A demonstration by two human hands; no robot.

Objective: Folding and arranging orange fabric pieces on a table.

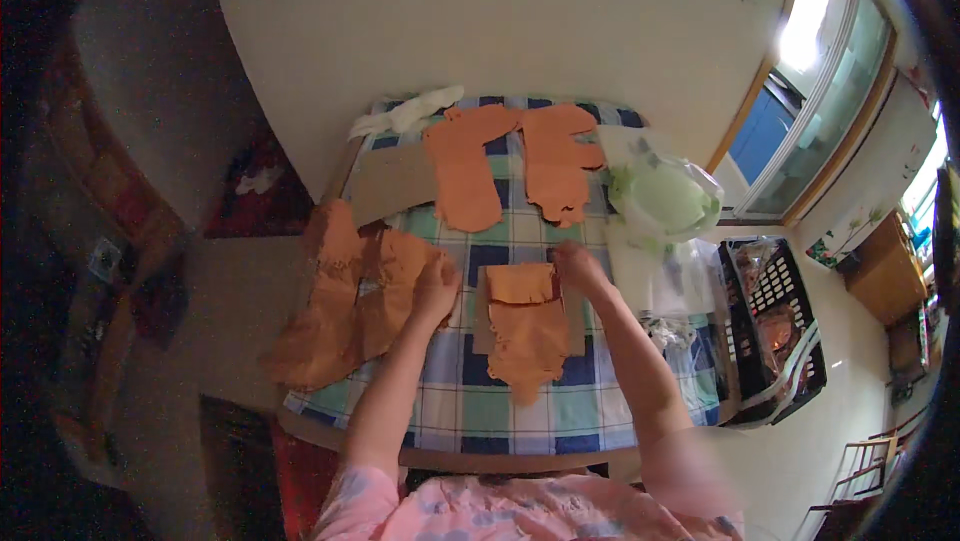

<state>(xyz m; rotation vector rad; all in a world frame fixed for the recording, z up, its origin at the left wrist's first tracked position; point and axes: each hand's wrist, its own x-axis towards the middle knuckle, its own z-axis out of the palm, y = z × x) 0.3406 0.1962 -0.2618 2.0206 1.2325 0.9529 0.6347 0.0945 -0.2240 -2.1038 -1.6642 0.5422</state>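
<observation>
In front of me an orange-brown cloth piece (pixel 528 336) lies with its top folded over, on a flat square of brown cardboard (pixel 573 329). My right hand (pixel 580 269) is closed beside the upper right corner of that piece; what its fingertips hold, if anything, is hidden. My left hand (pixel 436 289) is also closed, at the right edge of a loose heap of orange-brown cloth (pixel 340 311), its fingers mostly hidden. Farther back, two flat, sock-like orange pieces, one on the left (pixel 468 171) and one on the right (pixel 556 166), lie spread out.
A plaid cloth (pixel 465 421) covers the table. At the back left lie a cardboard sheet (pixel 390 184) and a white cloth (pixel 415 111). To the right are a pale green plastic bag (pixel 665 196) and clear plastic wrapping (pixel 690 276). A black crate (pixel 785 281) stands beside the table.
</observation>
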